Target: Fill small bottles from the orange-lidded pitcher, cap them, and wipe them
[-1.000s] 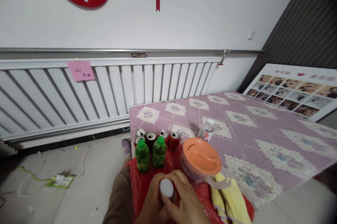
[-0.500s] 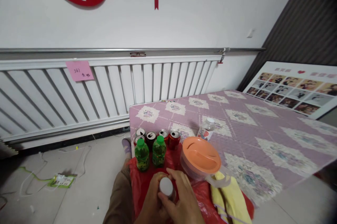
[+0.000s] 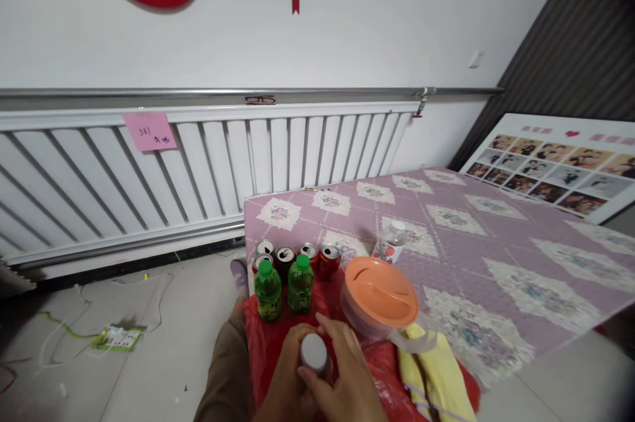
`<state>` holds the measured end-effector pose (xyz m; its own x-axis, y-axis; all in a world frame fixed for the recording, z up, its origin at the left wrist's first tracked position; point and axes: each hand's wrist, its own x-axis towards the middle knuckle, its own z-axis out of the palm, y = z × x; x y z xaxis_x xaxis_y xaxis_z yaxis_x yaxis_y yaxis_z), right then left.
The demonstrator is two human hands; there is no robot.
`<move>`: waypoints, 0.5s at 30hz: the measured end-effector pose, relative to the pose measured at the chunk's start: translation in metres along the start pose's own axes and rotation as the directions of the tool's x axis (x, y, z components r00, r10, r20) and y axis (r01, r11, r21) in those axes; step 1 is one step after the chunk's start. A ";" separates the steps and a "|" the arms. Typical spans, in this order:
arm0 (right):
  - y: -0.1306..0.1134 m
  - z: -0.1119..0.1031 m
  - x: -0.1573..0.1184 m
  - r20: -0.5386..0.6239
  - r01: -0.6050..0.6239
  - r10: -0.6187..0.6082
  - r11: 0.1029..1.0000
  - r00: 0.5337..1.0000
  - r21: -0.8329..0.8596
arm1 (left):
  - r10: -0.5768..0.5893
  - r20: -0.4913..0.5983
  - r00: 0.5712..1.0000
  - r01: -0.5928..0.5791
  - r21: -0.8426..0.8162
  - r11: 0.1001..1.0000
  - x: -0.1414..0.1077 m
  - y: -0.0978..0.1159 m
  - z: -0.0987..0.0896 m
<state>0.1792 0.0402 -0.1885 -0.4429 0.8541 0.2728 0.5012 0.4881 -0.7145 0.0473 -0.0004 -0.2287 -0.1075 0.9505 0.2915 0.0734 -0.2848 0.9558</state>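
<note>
At the bottom middle both my hands wrap a bottle with a grey-white cap (image 3: 314, 351). My left hand (image 3: 286, 379) holds its body from the left. My right hand (image 3: 346, 376) has fingers around the cap. The bottle stands over a red plastic bag (image 3: 270, 342) on the bed's near corner. Just beyond it stand two green bottles (image 3: 268, 290) with green caps, and behind them several red cans (image 3: 327, 260). To the right is a clear jug with an orange lid (image 3: 381, 291).
A small clear bottle (image 3: 391, 241) stands on the purple patterned bedspread (image 3: 496, 256). A yellow cloth (image 3: 436, 376) lies by the jug. A white radiator (image 3: 149, 170) lines the wall; cables and a power strip (image 3: 116, 337) lie on the floor. A photo board (image 3: 550, 167) leans at right.
My hands stay on the capped bottle; the right fingers have shifted slightly around the cap. The view has drifted a little.
</note>
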 end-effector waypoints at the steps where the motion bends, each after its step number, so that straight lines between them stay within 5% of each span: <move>1: 0.000 0.000 0.000 -0.005 0.006 -0.006 1.000 1.000 0.001 | -0.005 -0.007 1.000 0.005 0.007 1.000 0.000 0.003 0.000; 7: -0.006 -0.002 0.001 -0.075 0.142 -0.140 0.990 0.987 0.021 | 0.003 -0.063 0.998 -0.002 0.016 1.000 0.003 0.015 0.003; 15: 0.006 -0.022 -0.012 -0.228 0.103 -0.097 0.995 0.969 0.015 | 0.002 -0.038 0.999 -0.001 0.023 1.000 -0.003 -0.011 0.004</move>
<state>0.2041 0.0364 -0.1815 -0.3082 0.8211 0.4804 0.4413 0.5707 -0.6925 0.0506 0.0006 -0.2403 -0.1446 0.9447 0.2942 0.0962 -0.2825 0.9544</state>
